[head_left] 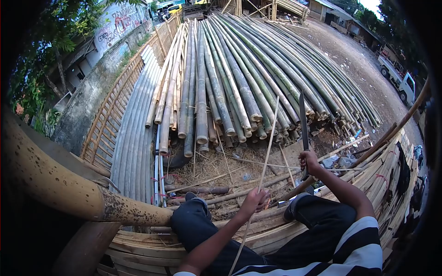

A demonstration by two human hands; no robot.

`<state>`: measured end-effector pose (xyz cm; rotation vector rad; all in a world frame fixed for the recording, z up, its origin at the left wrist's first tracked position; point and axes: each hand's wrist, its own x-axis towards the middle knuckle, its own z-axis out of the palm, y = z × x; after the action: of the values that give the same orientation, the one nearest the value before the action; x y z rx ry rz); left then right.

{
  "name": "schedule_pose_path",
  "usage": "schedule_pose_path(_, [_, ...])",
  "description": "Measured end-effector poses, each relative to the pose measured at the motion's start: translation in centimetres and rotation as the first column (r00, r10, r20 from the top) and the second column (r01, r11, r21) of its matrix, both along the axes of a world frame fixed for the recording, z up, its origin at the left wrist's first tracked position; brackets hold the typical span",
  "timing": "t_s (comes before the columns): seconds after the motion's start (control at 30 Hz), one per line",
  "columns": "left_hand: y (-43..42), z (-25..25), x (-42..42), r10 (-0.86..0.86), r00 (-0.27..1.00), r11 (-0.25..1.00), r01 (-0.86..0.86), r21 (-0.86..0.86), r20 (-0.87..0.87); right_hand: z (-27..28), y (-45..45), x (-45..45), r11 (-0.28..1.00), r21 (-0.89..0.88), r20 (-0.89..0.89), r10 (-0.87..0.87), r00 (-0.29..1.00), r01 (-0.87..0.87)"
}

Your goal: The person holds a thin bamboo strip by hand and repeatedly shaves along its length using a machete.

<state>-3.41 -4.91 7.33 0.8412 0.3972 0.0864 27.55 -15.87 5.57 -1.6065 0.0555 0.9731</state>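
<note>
In the head view my left hand (254, 201) is closed around a long thin bamboo strip (272, 136). The strip slants from my lap up past my fist, its upper end reaching in front of the stacked poles. To the right, my right hand (309, 162) grips the handle of a machete (303, 122), fingers wrapped round it. Its dark blade points upward, apart from the strip. My legs in dark trousers (202, 230) are bent on either side of my left hand. Split bamboo slats (142, 246) lie beneath and around me.
A big stack of bamboo poles (244, 87) fills the ground ahead. A thick bamboo pole (60, 179) juts in from the left, close to my knee. Corrugated sheeting (133, 133) and a bamboo fence (110, 106) run along the left. A white truck (398, 78) stands far right.
</note>
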Motion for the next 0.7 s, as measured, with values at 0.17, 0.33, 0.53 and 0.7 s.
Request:
schedule_pose_path(0.17, [0.4, -1.3, 0.5, 0.104, 0.992, 0.995, -0.103, 0.011, -0.069, 1.2, 1.8, -2.9, 0.871, -0.197, 0.414, 0.490, 0.767, -0.450])
schedule_pose_path(0.33, [-1.3, -3.1, -0.2, 0.282, 0.944, 0.957, -0.262, 0.127, -0.173, -1.3, 4.2, -7.8, 0.480, -0.611, 0.495, 0.852, 0.169, -0.629])
schedule_pose_path(0.53, [-0.7, -3.5, -1.1, 0.325, 0.922, 0.938, -0.285, 0.199, -0.212, -0.5, 4.6, -10.3, 0.432, -0.516, 0.434, 0.876, 0.209, -0.739])
schedule_pose_path(0.7, [-0.8, -2.6, -0.3, 0.369, 0.925, 0.921, -0.377, -0.093, -0.095, 0.4, 4.5, -10.3, 0.484, -0.532, 0.549, 0.822, 0.153, -0.695])
